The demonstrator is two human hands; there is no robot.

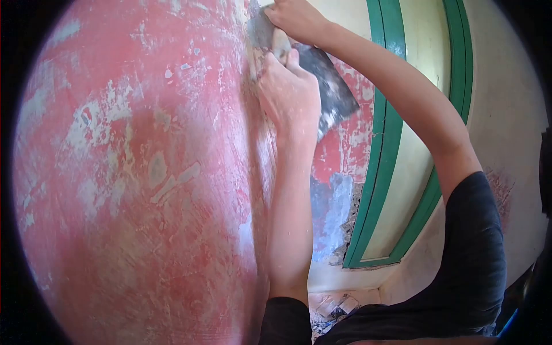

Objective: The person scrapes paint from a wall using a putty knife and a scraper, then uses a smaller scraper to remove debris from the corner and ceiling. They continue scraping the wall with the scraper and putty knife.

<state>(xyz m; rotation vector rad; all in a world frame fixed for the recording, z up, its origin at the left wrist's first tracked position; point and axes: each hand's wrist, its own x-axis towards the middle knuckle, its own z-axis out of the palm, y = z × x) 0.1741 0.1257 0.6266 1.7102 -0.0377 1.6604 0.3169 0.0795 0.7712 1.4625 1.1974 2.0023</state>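
Note:
My left hand (290, 95) is closed around the light handle of a scraper (280, 43), near the upper middle of the view. The scraper's grey blade (260, 27) lies against the wall's corner edge. Just above, my right hand (296, 22) has its fingers closed at the blade's upper edge; its fingertips are partly hidden. A dark, flat plate with whitish smears (332, 86) is tilted behind my left hand, and what holds it is hidden.
A pink wall with worn, pale patches (144, 172) fills the left side. Right of the corner stand green frame strips (388, 126) around a pale panel (420, 69). Rubble (339, 305) lies on the floor below.

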